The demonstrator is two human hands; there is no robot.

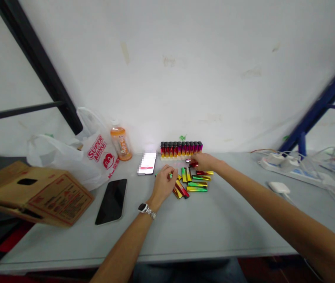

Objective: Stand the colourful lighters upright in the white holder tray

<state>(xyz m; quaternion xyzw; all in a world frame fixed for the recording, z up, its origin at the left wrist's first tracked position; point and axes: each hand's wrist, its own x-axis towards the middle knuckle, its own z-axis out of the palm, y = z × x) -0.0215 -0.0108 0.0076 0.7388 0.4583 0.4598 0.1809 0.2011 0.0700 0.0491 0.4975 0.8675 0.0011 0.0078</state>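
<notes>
Upright lighters point(181, 149), dark-topped with shiny red, purple and yellow bodies, stand packed in rows in a low white tray point(173, 158) against the wall. My right hand point(204, 162) is at the tray's front right, fingers closed around a dark red lighter point(193, 164). In front of it, several loose lighters point(197, 189) in shiny green, yellow and red lie on the table. My left hand point(165, 181) is at their left side, with its fingers curled. A bit of green shows at its fingertips, apparently a lighter, though mostly hidden.
Left of the hands are a lit phone point(148, 163), an orange drink bottle point(121, 142), a white plastic bag point(96, 157), a dark phone point(111, 201) and a cardboard box point(58, 196). A power strip point(300, 171) with cables and a white charger point(278, 187) lie right.
</notes>
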